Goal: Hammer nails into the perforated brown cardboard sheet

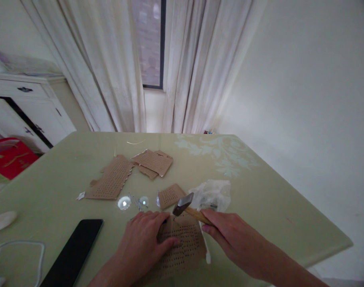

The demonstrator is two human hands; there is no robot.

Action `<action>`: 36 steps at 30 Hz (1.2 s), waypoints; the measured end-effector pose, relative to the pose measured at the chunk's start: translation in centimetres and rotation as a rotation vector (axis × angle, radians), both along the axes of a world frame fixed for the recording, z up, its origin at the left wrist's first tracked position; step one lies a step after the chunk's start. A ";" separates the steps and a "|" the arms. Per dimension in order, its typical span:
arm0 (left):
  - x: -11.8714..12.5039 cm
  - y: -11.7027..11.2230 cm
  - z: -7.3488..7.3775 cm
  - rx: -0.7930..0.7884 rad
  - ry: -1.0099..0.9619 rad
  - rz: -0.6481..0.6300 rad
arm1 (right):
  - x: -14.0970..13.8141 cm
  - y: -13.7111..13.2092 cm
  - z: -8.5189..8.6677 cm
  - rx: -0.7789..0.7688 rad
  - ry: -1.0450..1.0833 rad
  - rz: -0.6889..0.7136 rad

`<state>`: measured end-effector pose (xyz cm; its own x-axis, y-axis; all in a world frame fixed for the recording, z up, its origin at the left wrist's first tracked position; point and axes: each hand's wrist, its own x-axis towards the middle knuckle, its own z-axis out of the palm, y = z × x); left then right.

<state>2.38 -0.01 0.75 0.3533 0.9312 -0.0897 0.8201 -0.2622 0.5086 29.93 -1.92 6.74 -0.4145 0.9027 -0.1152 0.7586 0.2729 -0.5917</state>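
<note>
My right hand [226,231] is closed around the wooden handle of a small hammer [183,204], near its head. The metal head hangs over the far edge of a brown cardboard piece [186,243] with rows of small dark holes or marks. My left hand [147,239] lies across the left part of this cardboard, fingers stretched forward and thumb spread apart on it. A thin dark nail-like thing [174,219] shows just below the hammer head. Something small and dark blue [164,221] is partly hidden by my left index finger.
Loose nails [137,203] lie beyond my left hand, near a smaller cardboard piece [171,196] and a clear plastic bag [213,193]. More punched cardboard [113,179] lies farther back. A black phone [76,249], white cable [42,255] and white mouse-like object [4,221] are at left.
</note>
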 end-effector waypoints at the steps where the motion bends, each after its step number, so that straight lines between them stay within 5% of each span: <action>1: 0.0 0.0 0.0 -0.002 0.002 -0.001 | -0.2 0.1 -0.2 -0.005 -0.009 0.013; 11: 0.1 0.0 0.4 -0.016 -0.005 -0.021 | -0.8 0.3 -1.2 0.014 -0.168 0.108; 21: -0.3 -0.1 0.1 0.041 -0.005 -0.050 | 0.1 -0.7 -2.7 0.025 -0.048 0.048; 25: -4.1 3.0 -0.2 0.122 0.089 0.075 | 1.1 -1.9 -2.6 0.031 0.083 -0.095; 29: -8.4 7.4 -1.3 0.005 0.358 0.269 | 1.9 -3.1 -3.5 0.003 0.152 -0.168; 36: -10.1 10.0 -4.4 -0.087 0.435 0.328 | 1.9 -4.3 -5.0 -0.026 0.162 -0.253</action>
